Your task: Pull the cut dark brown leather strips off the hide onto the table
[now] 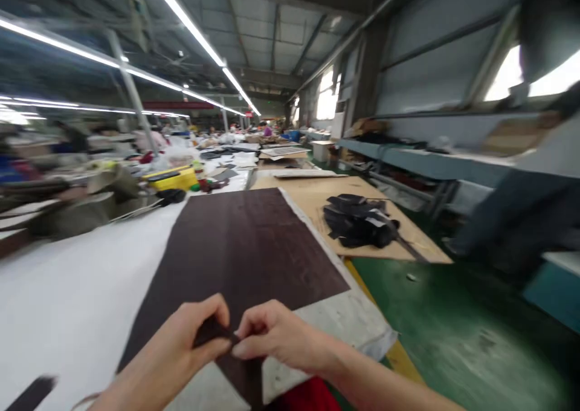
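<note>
Both my hands meet at the near edge of a large dark brown sheet (240, 248) lying on the table. My left hand (190, 332) pinches a dark strip of material (242, 372) between thumb and fingers. Close beside it, my right hand (276, 332) grips the same strip with thumb and forefinger. The strip hangs down from the fingertips toward the table's front edge. Whether it is joined to the brown sheet cannot be made out.
A pile of black pieces (360, 220) lies on a tan board (408, 242) to the right. White table covering (77, 290) spreads on the left, with a yellow item (172, 178) and olive material (99, 205) farther back. Green floor (453, 332) shows at right.
</note>
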Tool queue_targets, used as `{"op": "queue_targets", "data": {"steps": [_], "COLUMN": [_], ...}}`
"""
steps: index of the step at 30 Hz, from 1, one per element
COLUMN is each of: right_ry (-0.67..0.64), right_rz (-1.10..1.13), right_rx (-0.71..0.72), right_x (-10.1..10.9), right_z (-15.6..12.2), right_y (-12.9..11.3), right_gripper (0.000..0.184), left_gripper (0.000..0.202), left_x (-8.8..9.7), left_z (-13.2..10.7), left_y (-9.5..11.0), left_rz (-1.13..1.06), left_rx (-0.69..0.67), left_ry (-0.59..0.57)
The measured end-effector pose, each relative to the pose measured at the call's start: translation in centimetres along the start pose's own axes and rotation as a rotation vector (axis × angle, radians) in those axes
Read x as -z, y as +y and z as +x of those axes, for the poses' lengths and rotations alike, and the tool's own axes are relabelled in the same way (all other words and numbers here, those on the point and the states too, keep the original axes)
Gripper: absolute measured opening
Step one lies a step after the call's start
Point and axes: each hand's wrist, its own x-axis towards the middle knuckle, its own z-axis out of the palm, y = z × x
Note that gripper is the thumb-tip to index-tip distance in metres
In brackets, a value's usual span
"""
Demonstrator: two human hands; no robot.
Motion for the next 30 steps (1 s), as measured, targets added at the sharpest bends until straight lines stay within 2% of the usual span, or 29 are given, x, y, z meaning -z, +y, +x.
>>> {"op": "queue_targets", "data": {"steps": [1, 4, 5, 6, 7, 9, 11, 13, 15, 18, 22, 26, 30], "right_ry": [0.01, 0.06, 0.074, 0.084, 0.096, 0.119, 0.135, 0.16, 0.201, 0.31, 0.583, 0.844, 1.065], "right_rz": [0.025, 0.184, 0.243, 0.296, 0.336, 0.392, 0.439, 0.479, 0.519, 0.57, 0.565, 0.581, 0.554], "right_rx": [-0.005, -0.013, -0.004, 0.016, 0.045, 0.119, 0.164, 0.172, 0.16, 0.152, 0.157, 0.164, 0.084], "right_x": [0.1, 0.0, -0.3, -0.6, -1.0, -1.5, -1.9, -1.8, -1.1, 1.1, 6.0, 11.4, 15.2], "right_z": [-0.5, -0.7, -0.6, -0.5, -0.3, 0.1, 0.4, 0.7, 0.8, 0.4, -1.5, -5.0, -8.3], "right_y": [-0.4, -1.2, -1.4, -1.5, -1.5, -1.5, -1.5, -1.3, -1.2, -0.8, 0.8, 3.8, 7.6], "right_gripper": [0.036, 0.036, 0.037, 0.038, 0.038, 0.037, 0.036, 0.037, 0.038, 0.04, 0.042, 0.047, 0.047], "left_gripper": [0.016, 0.032, 0.036, 0.04, 0.042, 0.045, 0.051, 0.051, 0.042, 0.038, 0.044, 0.048, 0.06], "left_x": [0.7, 1.6, 1.3, 0.7, -0.2, -2.5, -4.8, -6.5, -7.2, -7.0, -5.5, -3.7, -1.8], "left_z": [-0.3, -1.1, -1.4, -1.7, -2.0, -2.5, -2.5, -2.4, -2.4, -3.2, -5.4, -7.1, -7.8], "left_y": [0.0, -0.4, -0.5, -0.7, -0.7, -0.7, -0.4, -0.2, -0.1, -0.5, -2.6, -7.1, -12.0], "left_rz": [0.018, -0.041, -0.144, -0.295, -0.474, -0.805, -1.023, -1.131, -1.176, -1.204, -1.156, -0.992, -0.751], "left_rx": [-0.009, 0.106, 0.173, 0.23, 0.261, 0.204, 0.113, 0.112, 0.177, 0.25, 0.457, 0.586, 0.604], "left_ry": [0.077, 0.518, 0.579, 0.556, 0.465, 0.208, 0.041, -0.03, -0.072, -0.172, -0.247, -0.243, -0.098]}}
